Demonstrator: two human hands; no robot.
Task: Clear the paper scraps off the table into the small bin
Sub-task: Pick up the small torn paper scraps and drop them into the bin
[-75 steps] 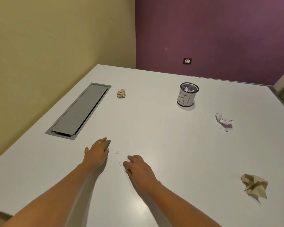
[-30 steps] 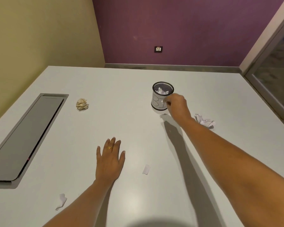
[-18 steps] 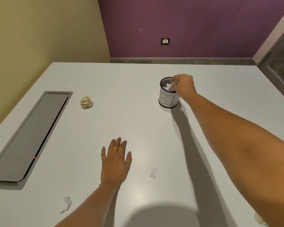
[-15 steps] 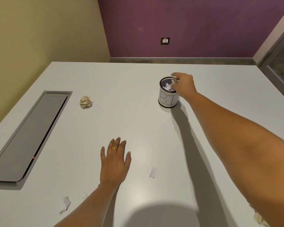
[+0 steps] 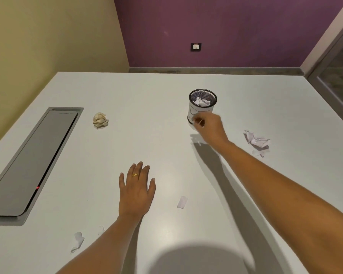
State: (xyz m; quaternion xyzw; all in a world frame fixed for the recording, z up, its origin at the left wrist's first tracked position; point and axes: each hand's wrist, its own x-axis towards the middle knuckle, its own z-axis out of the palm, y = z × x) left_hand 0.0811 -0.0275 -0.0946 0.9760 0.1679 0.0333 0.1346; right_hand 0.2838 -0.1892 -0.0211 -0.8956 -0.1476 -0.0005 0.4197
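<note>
The small mesh bin (image 5: 192, 112), wrapped in white paper with letters on it, stands at the table's far middle with crumpled white paper (image 5: 202, 101) inside. My right hand (image 5: 211, 128) hovers just in front of it, fingers loosely curled and holding nothing. Flat on the table in the near middle lies my left hand (image 5: 136, 188). Scraps on the table: a beige ball (image 5: 100, 120) at far left, a white crumpled sheet (image 5: 257, 142) at right, a small white strip (image 5: 182, 202) beside my left hand, and a torn scrap (image 5: 77, 241) near left.
A grey recessed cable hatch (image 5: 32, 161) runs along the white table's left side. A yellow wall stands to the left and a purple wall behind. A door frame (image 5: 325, 62) is at the far right.
My right hand was over the bin's rim with a white scrap; it has since drawn back toward me and lower, with nothing in it. The left hand has stayed flat.
</note>
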